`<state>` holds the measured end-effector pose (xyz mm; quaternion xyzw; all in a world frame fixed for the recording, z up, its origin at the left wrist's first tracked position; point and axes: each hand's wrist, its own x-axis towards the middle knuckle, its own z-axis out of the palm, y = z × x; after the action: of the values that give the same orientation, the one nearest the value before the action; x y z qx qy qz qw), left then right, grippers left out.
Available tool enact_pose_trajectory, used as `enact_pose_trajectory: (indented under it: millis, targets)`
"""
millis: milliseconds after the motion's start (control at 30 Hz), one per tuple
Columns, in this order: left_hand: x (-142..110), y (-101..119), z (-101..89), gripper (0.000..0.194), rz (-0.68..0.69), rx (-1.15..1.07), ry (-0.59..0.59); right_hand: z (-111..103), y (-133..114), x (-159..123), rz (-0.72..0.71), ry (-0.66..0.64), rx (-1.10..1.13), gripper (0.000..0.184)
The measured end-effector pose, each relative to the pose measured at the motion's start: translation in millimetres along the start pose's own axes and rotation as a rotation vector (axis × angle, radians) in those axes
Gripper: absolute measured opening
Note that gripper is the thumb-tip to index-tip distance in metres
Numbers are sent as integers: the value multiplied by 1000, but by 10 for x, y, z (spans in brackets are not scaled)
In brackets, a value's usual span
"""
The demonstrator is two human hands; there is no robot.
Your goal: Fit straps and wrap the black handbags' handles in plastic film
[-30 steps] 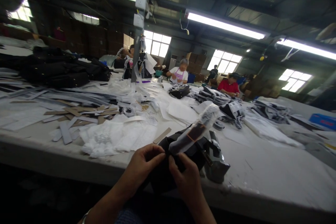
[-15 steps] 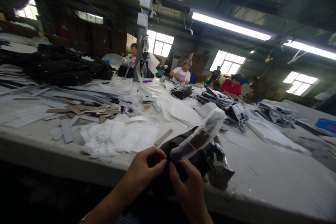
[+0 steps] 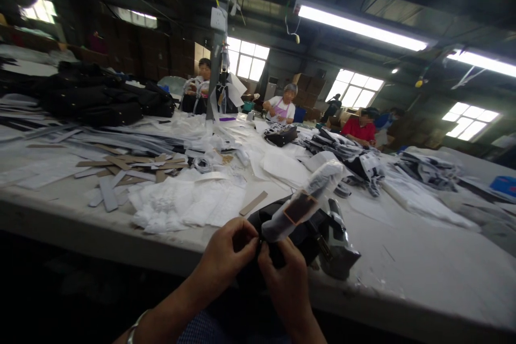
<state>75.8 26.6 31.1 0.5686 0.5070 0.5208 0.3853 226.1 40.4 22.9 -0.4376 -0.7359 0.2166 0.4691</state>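
Observation:
A black bag (image 3: pixel 278 209) lies at the table's front edge, partly over it. Its handle (image 3: pixel 278 224) stands up, wrapped in clear plastic with a brown patch showing on it. My left hand (image 3: pixel 231 242) pinches the bag's near edge just left of the handle's base, thumb against forefinger. Close beside it, my right hand (image 3: pixel 287 269) has its thumb and bent fingers on the same black edge. The exact bit between the fingertips is too dark and small to make out. Plastic film (image 3: pixel 341 258) covers the bag's right end, near a dark strap with a metal fitting.
Crumpled white paper sheets (image 3: pixel 189 199) and brown and grey strips (image 3: pixel 113 177) lie to the left. Black bags (image 3: pixel 100 99) are piled at the far left. A post (image 3: pixel 216 64) with sockets rises from the table. Several people work across it, one in red (image 3: pixel 360 128).
The view has tilted slightly, so the scene sits a little differently. Both hands stay at the same edge of the bag, with only small finger shifts.

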Motion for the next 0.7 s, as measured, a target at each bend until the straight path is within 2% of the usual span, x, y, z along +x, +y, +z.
enact_pose_trajectory:
  millis: [167,267,400,467,600,700]
  targets:
    - [-76,-93,39,15,33,-73,124,-132,-8,101,101,-159,110,25]
    - [-198,-226,17,24,-1,-98,151,-283,-53,146,46,-251,32,20]
    - [-336,-406,-14,22,-88,-68,127,-400,-90,184,-40,-343,-65,9]
    - [-332,-456,-24,25,-101,-101,111,-379,-104,247,-64,-356,-95,4]
    - [-192,-476,-58,31,-71,-193,177,-231,-151,485,-163,-311,-131,17]
    - [-90,-509,-101,32,-63,-202,205,-140,-169,637,-204,-324,-107,11]
